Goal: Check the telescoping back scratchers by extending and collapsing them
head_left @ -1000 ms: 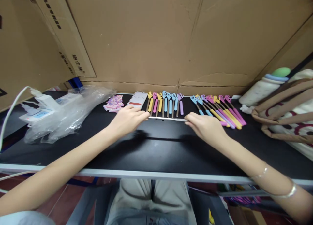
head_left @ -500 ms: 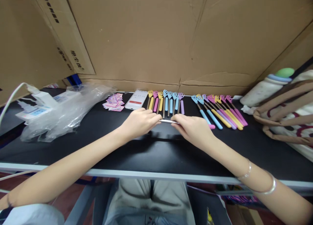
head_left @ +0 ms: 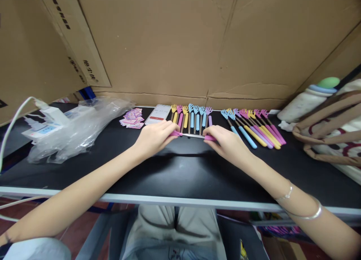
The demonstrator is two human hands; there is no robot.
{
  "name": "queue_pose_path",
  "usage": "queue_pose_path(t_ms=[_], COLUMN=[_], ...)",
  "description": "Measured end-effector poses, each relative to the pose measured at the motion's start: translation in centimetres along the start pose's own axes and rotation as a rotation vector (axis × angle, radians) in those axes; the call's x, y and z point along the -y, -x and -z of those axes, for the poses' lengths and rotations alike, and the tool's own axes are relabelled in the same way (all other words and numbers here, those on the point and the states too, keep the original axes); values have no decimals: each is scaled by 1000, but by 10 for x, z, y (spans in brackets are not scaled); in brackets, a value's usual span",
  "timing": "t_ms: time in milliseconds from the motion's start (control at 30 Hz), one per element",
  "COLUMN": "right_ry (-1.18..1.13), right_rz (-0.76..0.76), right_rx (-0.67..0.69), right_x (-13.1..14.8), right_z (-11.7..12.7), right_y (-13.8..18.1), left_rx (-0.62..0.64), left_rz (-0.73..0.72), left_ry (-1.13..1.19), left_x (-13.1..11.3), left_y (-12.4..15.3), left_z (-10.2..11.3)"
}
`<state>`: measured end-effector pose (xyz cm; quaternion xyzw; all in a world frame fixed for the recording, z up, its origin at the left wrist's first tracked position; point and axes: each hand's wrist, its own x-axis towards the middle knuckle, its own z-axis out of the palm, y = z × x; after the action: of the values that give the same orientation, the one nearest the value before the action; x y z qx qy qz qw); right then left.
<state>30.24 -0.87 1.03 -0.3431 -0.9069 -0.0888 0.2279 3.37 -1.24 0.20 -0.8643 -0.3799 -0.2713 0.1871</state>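
Your left hand (head_left: pixel 154 137) and right hand (head_left: pixel 225 140) face each other above the table, with thumb and fingers of each closed in a pinch. Between them, roughly level, they grasp one pink back scratcher (head_left: pixel 193 136): a pink part shows at the left fingertips, a bare metal rod spans the gap, and another pink part sits in the right fingers. Your grip hides its claw.

Just beyond your fingertips lies a row of short back scratchers (head_left: pixel 192 120), claws pointing away, in yellow, pink, blue and purple. Beyond and to the right of your right fingers, longer back scratchers (head_left: pixel 255 131) lie slanted side by side. Farther right are a pale bottle (head_left: pixel 296 106) with a green top, tilted, and a fabric bag (head_left: pixel 342 130) with brown straps.

Just beyond your left fingers rests a white smartphone (head_left: pixel 157 116); left of it is a loose pile of pink and purple printed cards (head_left: pixel 132 119). Farther left, clear plastic wrapping (head_left: pixel 75 139) lies against a white power strip (head_left: pixel 47 130).

Beneath your fingers, the black tabletop (head_left: pixel 186 177) reflects light. Brown cardboard (head_left: pixel 169 45) walls the space beyond.
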Motion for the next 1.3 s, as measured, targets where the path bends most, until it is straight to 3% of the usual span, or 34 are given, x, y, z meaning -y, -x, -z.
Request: queue_pose_path(t_ms=[167,333,500,600,733,900,1033,1300], right_ry=[128,150,-27,-91,-37,160,238,349], right_rz=[34,43,-164,-283,-435,-636,-605,-554], right_rx=[50,60,-12,-119,-121,104,252,274], right_x=[5,4,-22,-52,-94,-117,-116,-111], right_z=[-7,7,41,50,34,2,-13,-26], right_y=[1,1,-8,-18,-28,-20,-12,-7], left_rx=[10,33,57,151,235,266,249,279], left_rz=[19,218,249,238,154,69,49,32], left_ry=[20,61,177,200,154,8,2,25], left_x=[-5,2,17,16,5,-1,0,-3], left_y=[2,-1,-2,0,4,7,9,9], left_z=[-2,11,13,7,-2,-6,-8,-6])
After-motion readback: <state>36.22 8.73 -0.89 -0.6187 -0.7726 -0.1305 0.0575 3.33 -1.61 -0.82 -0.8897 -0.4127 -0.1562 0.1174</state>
